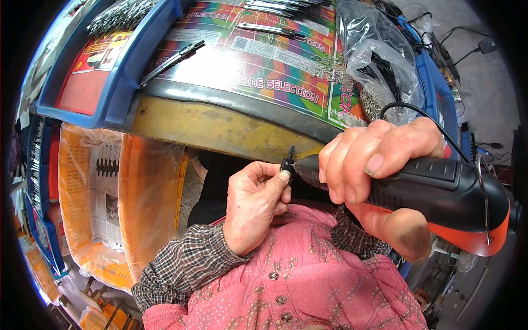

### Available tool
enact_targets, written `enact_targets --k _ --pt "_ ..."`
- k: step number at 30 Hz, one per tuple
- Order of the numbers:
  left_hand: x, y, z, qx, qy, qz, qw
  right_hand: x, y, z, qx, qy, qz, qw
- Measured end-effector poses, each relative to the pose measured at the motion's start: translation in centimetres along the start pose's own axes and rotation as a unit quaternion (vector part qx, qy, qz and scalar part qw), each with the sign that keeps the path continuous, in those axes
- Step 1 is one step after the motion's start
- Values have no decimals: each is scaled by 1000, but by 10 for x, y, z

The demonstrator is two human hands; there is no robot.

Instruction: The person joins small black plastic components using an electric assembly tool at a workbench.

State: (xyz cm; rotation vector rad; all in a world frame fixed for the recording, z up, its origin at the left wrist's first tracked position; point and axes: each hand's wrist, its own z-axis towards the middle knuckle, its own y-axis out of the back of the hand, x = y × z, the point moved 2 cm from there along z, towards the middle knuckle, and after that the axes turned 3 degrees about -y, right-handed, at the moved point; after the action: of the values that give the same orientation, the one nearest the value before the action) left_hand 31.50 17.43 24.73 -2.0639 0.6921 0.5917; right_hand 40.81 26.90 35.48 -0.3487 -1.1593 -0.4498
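Note:
Between its thumb and fingers, my left hand pinches a small black part with a thin prong sticking up; it looks like a piece of a drawing compass. My right hand is wrapped round a black and orange electric screwdriver. The tool lies nearly level, its tip pointing left and meeting the black part just off the table's front edge. My fingers hide most of that part. One silver and black drawing compass lies on the table beside a blue bin, and another lies farther back.
Small loose screws are heaped at the table's right, beside a clear plastic bag. A black cord loops behind the screwdriver. At left below the table stands an orange basket lined with plastic. More compasses lie at the back.

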Motion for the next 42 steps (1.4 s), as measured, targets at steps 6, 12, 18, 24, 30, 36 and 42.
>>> enact_targets --k 6,12,18,24,30,36,42 --pt "-2 -2 -2 4 2 7 1000 -4 2 -2 -49 -7 18 999" --pt "-2 -1 -2 7 -10 4 1000 -11 8 -1 1 49 57 997" --pt "0 2 0 12 -11 3 1000 -2 9 2 68 20 36 997" --pt "-1 1 0 1 -9 19 1000 -3 8 5 81 12 44 996" --pt "-2 1 -1 -1 0 31 1000 -5 8 5 73 6 53 996" --pt "-1 2 -1 -6 1 40 999 -3 3 9 80 7 -4 997" --pt "-1 2 0 -3 -6 32 999 -1 -5 13 25 -16 -37 999"
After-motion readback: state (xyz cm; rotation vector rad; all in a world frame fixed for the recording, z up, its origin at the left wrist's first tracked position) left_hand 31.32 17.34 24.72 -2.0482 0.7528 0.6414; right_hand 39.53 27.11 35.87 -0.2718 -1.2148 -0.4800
